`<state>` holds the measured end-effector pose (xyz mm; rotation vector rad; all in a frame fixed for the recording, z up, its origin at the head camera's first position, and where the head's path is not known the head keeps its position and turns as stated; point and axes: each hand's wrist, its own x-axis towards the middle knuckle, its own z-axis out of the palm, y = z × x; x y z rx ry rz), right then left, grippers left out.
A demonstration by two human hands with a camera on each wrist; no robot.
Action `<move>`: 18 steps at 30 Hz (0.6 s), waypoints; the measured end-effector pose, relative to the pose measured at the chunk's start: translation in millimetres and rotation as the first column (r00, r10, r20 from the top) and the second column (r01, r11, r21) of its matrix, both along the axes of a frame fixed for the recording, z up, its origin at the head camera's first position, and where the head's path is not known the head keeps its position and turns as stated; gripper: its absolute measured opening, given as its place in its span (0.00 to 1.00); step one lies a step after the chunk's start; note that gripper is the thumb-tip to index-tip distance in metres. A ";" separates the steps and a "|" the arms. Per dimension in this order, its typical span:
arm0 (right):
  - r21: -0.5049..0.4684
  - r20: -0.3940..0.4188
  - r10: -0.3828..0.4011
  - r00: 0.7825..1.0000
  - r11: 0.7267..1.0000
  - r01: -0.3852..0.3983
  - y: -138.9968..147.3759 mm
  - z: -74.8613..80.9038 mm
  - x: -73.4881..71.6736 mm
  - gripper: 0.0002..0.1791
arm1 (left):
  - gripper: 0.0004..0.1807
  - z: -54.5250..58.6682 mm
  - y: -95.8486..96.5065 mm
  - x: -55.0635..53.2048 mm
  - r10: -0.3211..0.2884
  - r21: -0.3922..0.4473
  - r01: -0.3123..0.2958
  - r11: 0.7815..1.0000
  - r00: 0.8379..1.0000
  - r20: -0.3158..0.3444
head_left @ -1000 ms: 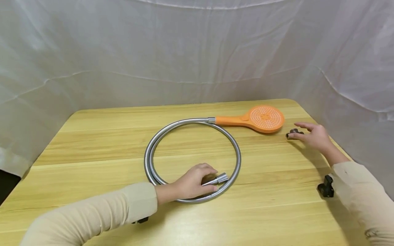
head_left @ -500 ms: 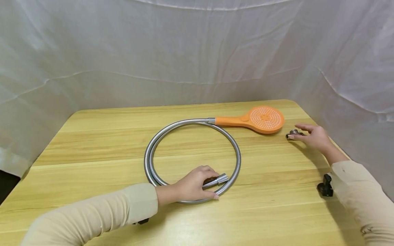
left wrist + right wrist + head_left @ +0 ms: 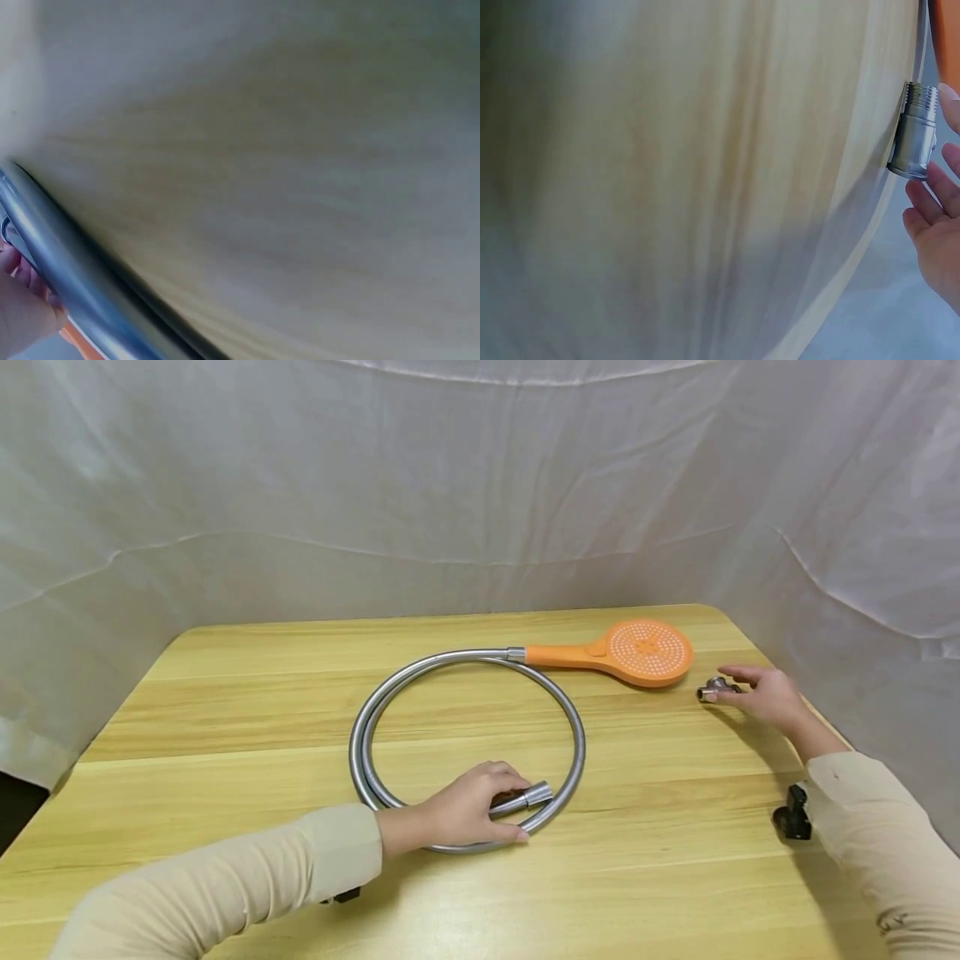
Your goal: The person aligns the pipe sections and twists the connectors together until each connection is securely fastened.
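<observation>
A coiled silver shower hose [image 3: 579, 727] lies on the wooden table, one end joined to an orange shower head [image 3: 647, 650]. My left hand [image 3: 468, 806] holds the near side of the coil, its fingers bent over the hose beside the loose metal end [image 3: 538, 793] and the thumb on the outer loop. In the left wrist view, the hose [image 3: 75, 277] hides part of the fingers. At the far right, my right hand [image 3: 768, 697] is spread around a small metal fitting [image 3: 716, 689], the thumb at its end. The right wrist view shows the fitting's threaded end [image 3: 921, 97].
The wooden table [image 3: 225, 710] reaches back to a pale cloth [image 3: 480, 485] that hangs behind it and at both sides. The right hand is near the table's right edge. A black wrist device [image 3: 795, 817] sits under the right sleeve.
My left thumb has shifted toward the near side, from beside the loose end onto the outer loop. The right hand, the fitting and the shower head have hardly moved.
</observation>
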<state>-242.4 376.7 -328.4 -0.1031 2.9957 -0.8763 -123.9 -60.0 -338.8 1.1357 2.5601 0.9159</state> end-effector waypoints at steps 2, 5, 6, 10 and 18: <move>0.003 0.010 0.007 1.000 1.000 -0.007 1.0 -0.4 -1.5 0.36 | 0.29 0.0 0.2 0.3 0.007 -0.004 -0.007 1.000 1.000 0.004; 0.005 0.005 0.020 1.000 1.000 -0.020 2.2 -1.4 -3.4 0.36 | 0.29 -1.0 0.8 0.2 0.013 -0.009 -0.013 1.000 1.000 -0.006; 0.003 0.002 0.025 1.000 1.000 -0.025 2.4 -1.8 -3.9 0.35 | 0.29 -1.3 1.0 0.1 0.013 -0.007 -0.013 1.000 1.000 -0.008; -0.006 -0.005 0.051 0.999 0.999 -0.051 4.5 -3.1 -6.4 0.35 | 0.29 -0.5 1.7 0.7 0.012 -0.003 -0.012 1.000 1.000 -0.017; -0.006 -0.008 0.084 0.996 0.996 -0.084 7.8 -5.6 -11.7 0.35 | 0.29 0.0 3.0 0.1 0.017 -0.005 -0.017 1.000 1.000 -0.016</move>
